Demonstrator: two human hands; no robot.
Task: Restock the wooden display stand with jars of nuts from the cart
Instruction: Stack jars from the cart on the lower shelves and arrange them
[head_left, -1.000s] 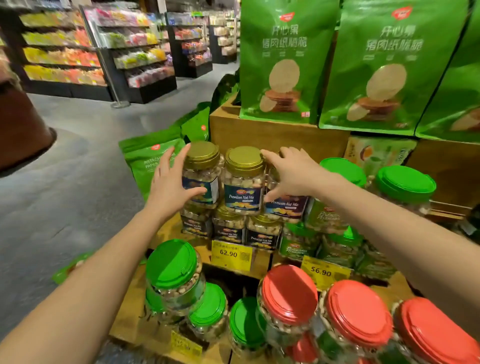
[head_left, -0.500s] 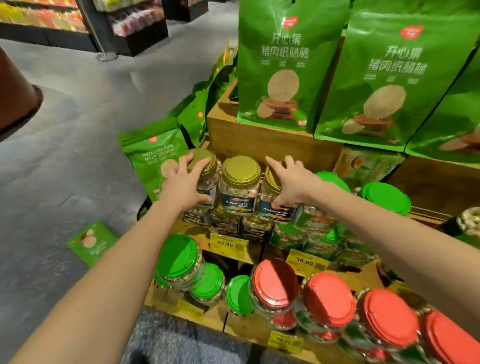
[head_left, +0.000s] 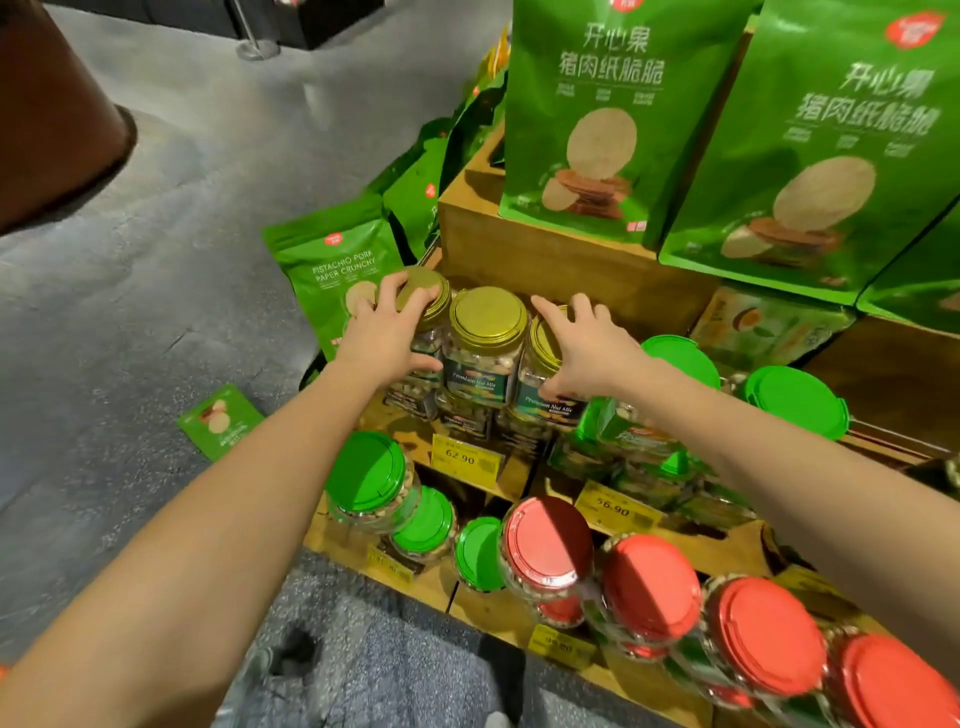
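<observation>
Centre frame, wooden display stand (head_left: 545, 260), stacked gold-lidded row: left hand (head_left: 387, 338) fingers curled over left jar (head_left: 428, 291), right hand (head_left: 587, 348) clasping right jar (head_left: 545, 410); judged rigid, slick, nut-heavy, so hold at the shoulder below the lid.

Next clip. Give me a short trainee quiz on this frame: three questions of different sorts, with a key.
1. True or false: the left hand and right hand grip the same jar.
2. The price tag below the gold-lid jars reads: A 56.90, B 62.90, C 26.90.
3. Fill in: the front-row jars below the right arm have ___ lids.
Key: 1 false, the left hand grips the left jar and the right hand grips the right jar; 2 B; 3 red.
</observation>
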